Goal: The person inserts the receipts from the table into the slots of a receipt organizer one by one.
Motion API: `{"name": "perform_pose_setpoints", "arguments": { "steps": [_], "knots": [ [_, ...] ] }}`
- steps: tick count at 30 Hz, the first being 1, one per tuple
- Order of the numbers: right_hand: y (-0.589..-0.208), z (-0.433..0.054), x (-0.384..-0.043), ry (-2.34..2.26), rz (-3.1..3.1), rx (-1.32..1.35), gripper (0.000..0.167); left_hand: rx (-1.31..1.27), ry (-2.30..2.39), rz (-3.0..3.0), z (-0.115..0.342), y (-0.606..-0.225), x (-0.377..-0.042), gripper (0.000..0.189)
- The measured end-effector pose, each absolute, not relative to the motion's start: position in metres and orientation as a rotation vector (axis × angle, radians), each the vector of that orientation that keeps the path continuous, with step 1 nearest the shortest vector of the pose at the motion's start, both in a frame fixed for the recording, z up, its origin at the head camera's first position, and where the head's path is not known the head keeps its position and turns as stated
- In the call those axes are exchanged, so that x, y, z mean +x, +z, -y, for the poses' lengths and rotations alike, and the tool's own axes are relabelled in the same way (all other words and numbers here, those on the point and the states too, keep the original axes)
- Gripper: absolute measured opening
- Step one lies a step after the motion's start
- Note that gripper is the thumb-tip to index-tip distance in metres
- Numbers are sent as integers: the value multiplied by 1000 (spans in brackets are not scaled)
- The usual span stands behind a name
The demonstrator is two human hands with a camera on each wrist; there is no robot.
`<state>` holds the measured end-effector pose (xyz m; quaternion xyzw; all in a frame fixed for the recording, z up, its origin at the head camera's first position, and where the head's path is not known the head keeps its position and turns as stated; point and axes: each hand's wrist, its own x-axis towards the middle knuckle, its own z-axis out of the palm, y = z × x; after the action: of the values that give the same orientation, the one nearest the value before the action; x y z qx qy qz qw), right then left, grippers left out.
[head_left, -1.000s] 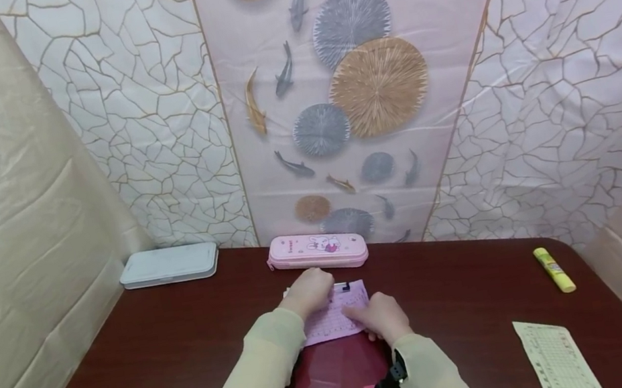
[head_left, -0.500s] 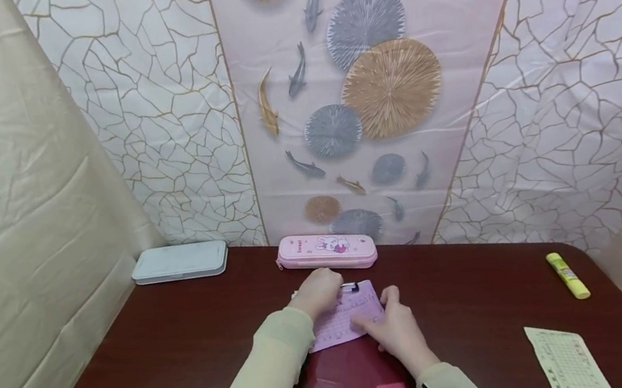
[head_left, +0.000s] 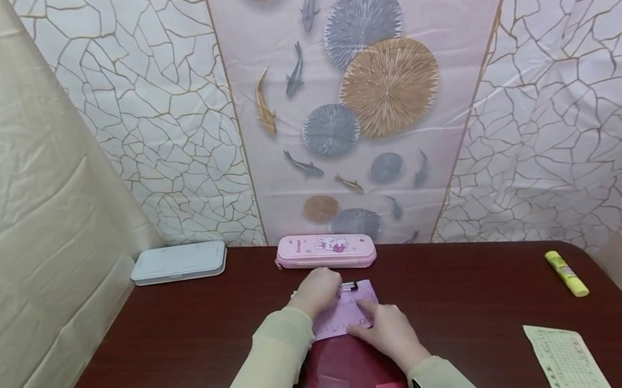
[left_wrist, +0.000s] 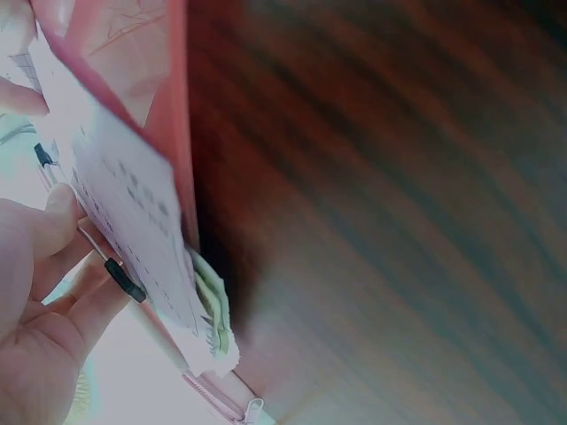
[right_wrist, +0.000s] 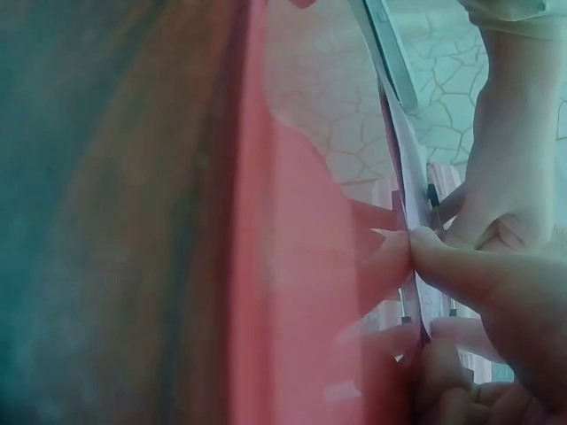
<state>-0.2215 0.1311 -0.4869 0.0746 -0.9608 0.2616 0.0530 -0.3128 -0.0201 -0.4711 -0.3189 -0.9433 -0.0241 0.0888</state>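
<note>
In the head view, a glossy dark red clipboard (head_left: 340,379) lies in front of me with a small stack of pink-purple paper slips (head_left: 340,320) on its far part. My left hand (head_left: 318,290) grips the wire clip (head_left: 350,287) with black ends at the far edge; the left wrist view shows the thumb against its wire. Greenish slips (left_wrist: 213,297) show under the top one. My right hand (head_left: 393,332), thumb and index spread, touches the near right corner of the slips. In the right wrist view its thumb (right_wrist: 443,257) sits at the paper's edge.
Behind the clipboard is a pink pencil case (head_left: 326,250) with a rabbit print. A white case (head_left: 179,262) stands at the back left. At the right lie a yellow glue stick (head_left: 566,273) and a pale printed paper slip (head_left: 567,357) on the dark wooden table (head_left: 193,375).
My right hand lets go of the slips' edge, spreads, then comes back onto their near right corner. The slips now lie straighter. My left hand stays at the clip; the head view shifts slightly.
</note>
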Motion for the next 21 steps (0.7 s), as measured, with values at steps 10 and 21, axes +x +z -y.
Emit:
{"name": "perform_pose_setpoints", "arguments": {
  "steps": [10,21],
  "knots": [
    [-490,-128,-228,796,2924,158,69,-946,-30,2833,19,-467,-309,15],
    [-489,-132,-231,778,2967,159,70,-982,28,2801,20,-473,-312,20]
  ]
}}
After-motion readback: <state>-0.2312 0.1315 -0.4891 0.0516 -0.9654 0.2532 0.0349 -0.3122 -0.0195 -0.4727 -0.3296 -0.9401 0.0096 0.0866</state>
